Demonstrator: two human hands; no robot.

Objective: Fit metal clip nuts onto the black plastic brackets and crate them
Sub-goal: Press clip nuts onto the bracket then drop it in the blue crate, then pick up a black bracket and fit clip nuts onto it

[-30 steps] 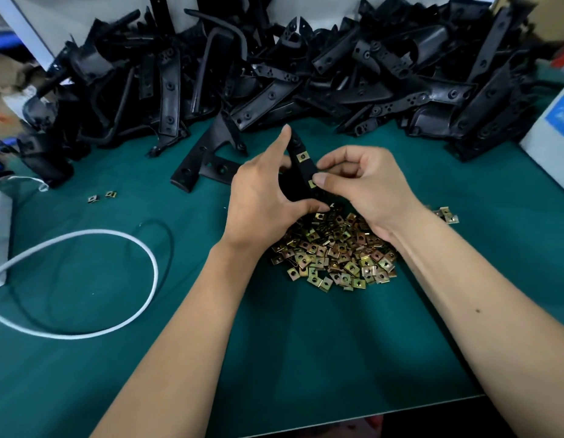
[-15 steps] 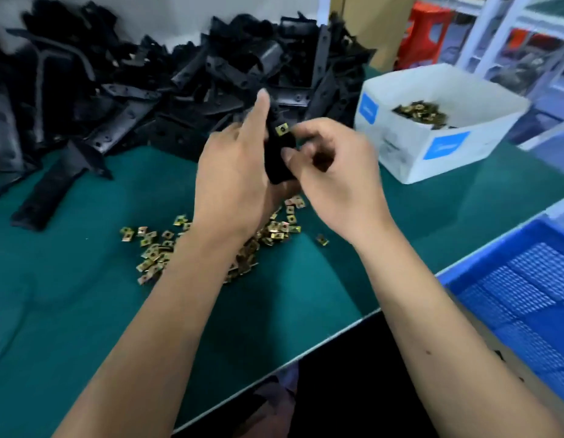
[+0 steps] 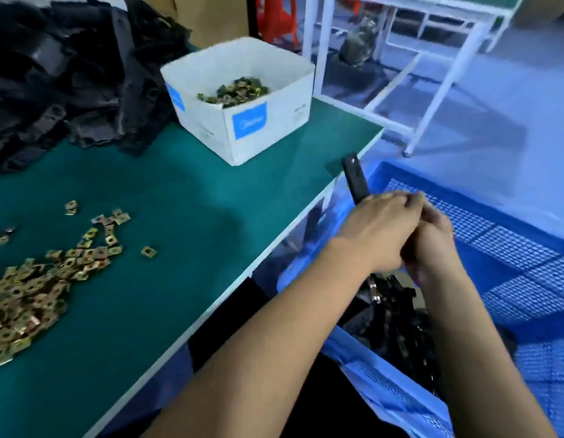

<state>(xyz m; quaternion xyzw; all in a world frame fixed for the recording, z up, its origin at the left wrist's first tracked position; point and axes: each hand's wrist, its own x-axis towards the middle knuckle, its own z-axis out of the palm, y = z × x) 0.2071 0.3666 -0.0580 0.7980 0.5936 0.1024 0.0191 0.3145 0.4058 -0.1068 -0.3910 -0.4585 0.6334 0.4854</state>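
Both hands are together over the blue mesh crate (image 3: 511, 248), off the table's right edge. My left hand (image 3: 378, 232) grips a black plastic bracket (image 3: 355, 178), whose upper end sticks up past my fingers. My right hand (image 3: 432, 245) lies against the left one, partly behind it, fingers curled; its hold is hidden. Several black brackets (image 3: 397, 317) lie in the crate below my wrists. A loose pile of brass-coloured clip nuts (image 3: 47, 279) lies on the green table (image 3: 186, 197) at the left. A heap of bare black brackets (image 3: 62, 77) fills the far left.
A white cardboard box (image 3: 258, 121) with more clip nuts stands at the table's far right corner. A white metal frame table (image 3: 432, 58) stands on the floor beyond. The table's edge runs diagonally beside the crate.
My head has turned right. Both hands have carried the bracket from above the clip-nut pile, off the table edge, to over the blue crate.
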